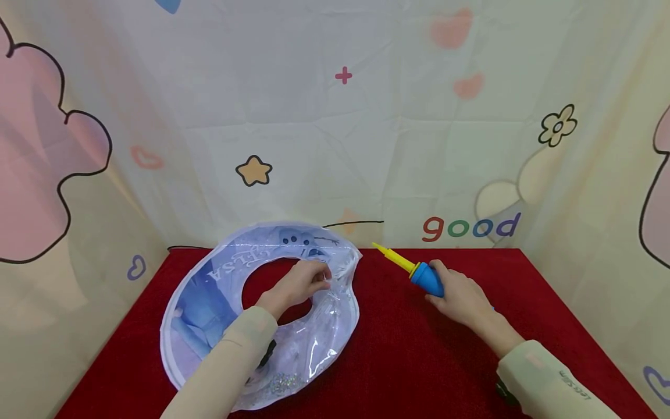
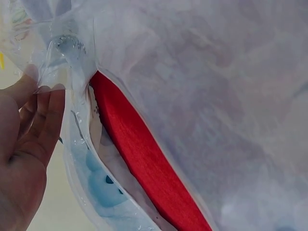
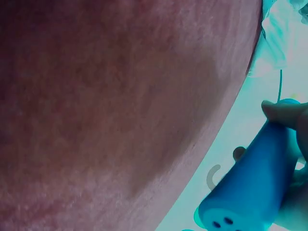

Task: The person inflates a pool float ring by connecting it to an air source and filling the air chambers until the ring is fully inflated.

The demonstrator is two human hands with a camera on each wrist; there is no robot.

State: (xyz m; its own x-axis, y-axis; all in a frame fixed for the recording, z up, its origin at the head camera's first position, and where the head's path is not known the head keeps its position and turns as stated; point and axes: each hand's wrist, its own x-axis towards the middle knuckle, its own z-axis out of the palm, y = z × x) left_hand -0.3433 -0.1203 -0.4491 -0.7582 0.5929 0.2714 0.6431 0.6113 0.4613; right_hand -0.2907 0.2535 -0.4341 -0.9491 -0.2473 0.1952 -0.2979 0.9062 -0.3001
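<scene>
A partly inflated swim ring (image 1: pixel 201 311) with blue cartoon prints and "ELSA" lettering stands tilted over the red surface, at left in the head view. With thumb and fingertips my left hand (image 1: pixel 298 282) pinches the clear plastic at the ring's right side. The left wrist view shows that hand (image 2: pixel 29 134) gripping a clear fold of the swim ring (image 2: pixel 216 106). My right hand (image 1: pixel 463 297) grips a blue hand pump (image 1: pixel 428 280), whose yellow nozzle (image 1: pixel 395 258) points up and left, apart from the ring. Fingers wrap the blue pump body (image 3: pixel 252 178) in the right wrist view.
A red cloth (image 1: pixel 398 355) covers the table. Behind and on both sides hangs a pale curtain (image 1: pixel 314 128) printed with hearts, a star, a flower and the word "good". The ring's centre hole exposes red cloth.
</scene>
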